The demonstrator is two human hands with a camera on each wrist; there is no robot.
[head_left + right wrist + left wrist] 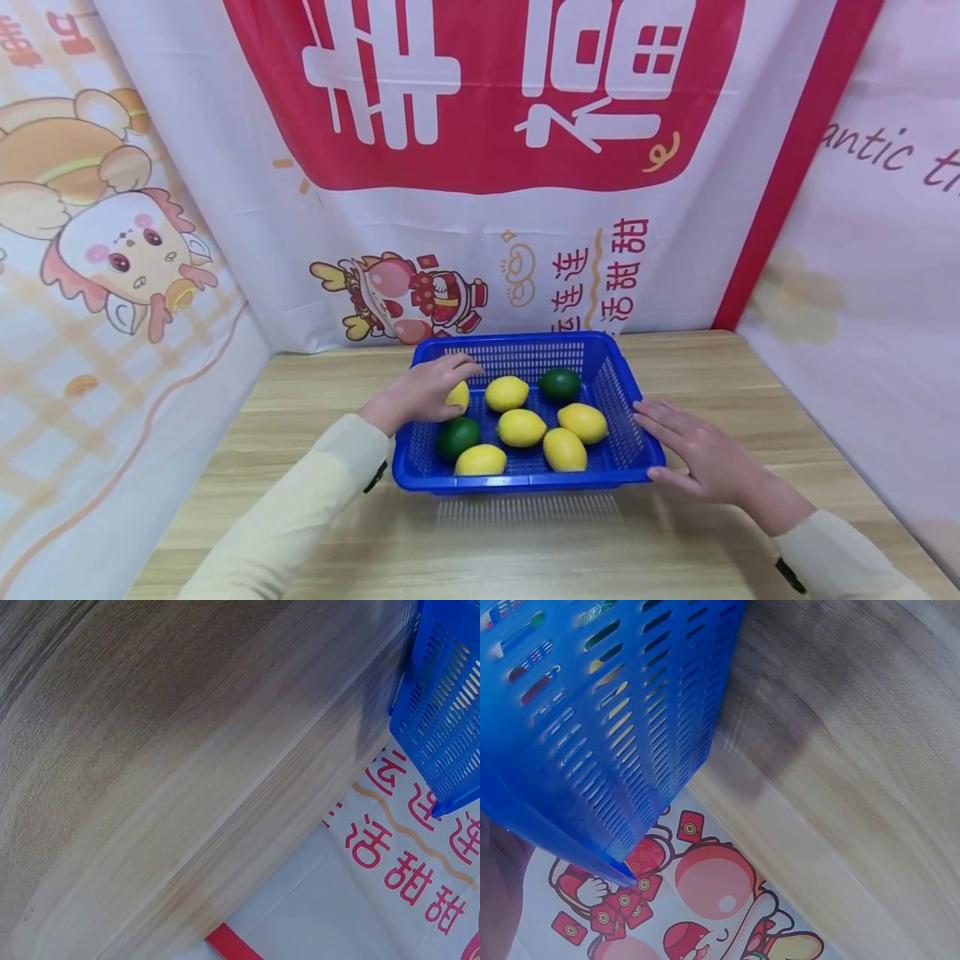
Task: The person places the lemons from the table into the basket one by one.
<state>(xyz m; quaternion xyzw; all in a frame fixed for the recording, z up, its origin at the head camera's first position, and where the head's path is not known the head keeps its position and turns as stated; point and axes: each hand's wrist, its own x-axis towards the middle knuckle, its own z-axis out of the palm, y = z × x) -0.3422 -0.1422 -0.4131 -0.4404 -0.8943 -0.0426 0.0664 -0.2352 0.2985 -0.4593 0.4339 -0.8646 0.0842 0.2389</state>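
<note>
A blue plastic basket (525,481) with slotted walls stands on the wooden table. Inside it lie several yellow lemons (521,427) and two dark green oval fruits, one at the left (457,437) and one at the back right (560,385). Reaching over the left rim, my left hand (429,390) curves its fingers and thumb around a lemon (459,397) and partly hides it. My right hand (708,454) rests against the basket's right rim with straight fingers and holds nothing. The wrist views show the basket's outer walls (630,727) (442,712).
Bare wooden tabletop (765,400) surrounds the basket. A printed cloth (480,250) with red and white lettering hangs right behind it. More printed cloths close off the left side (165,275) and the right side (862,333).
</note>
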